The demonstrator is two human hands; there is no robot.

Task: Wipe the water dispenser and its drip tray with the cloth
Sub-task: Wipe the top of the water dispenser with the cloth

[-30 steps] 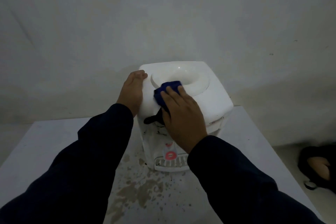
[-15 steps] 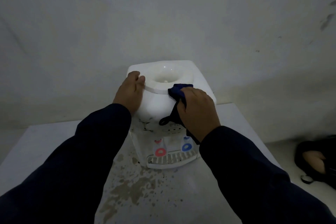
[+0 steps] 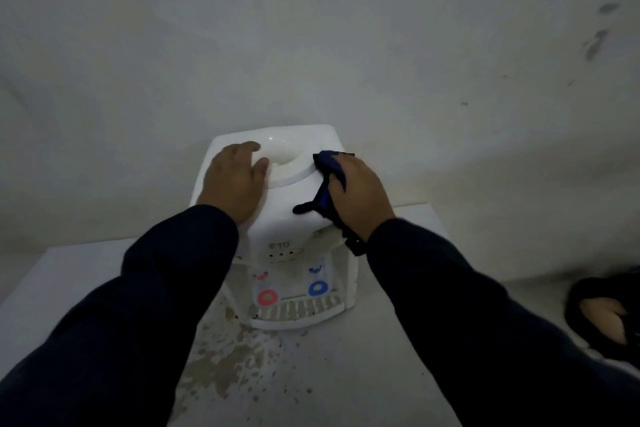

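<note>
- The white worktop [image 3: 381,357] stands against a pale wall, with brownish stains [image 3: 221,367] in front of the dispenser.
- The white water dispenser [image 3: 287,218] sits upright at the back of the worktop.
- The left hand [image 3: 233,180] lies flat, fingers relaxed, on the dispenser's top left, touching the raised bottle ring.
- The right hand [image 3: 360,191] grips the cloth against the top right edge.
- The dark blue cloth [image 3: 329,166] is bunched under that hand, one end hanging down.
- The slotted drip tray [image 3: 298,314] juts from the base, below a red tap [image 3: 267,297] and a blue tap [image 3: 318,288].
</note>
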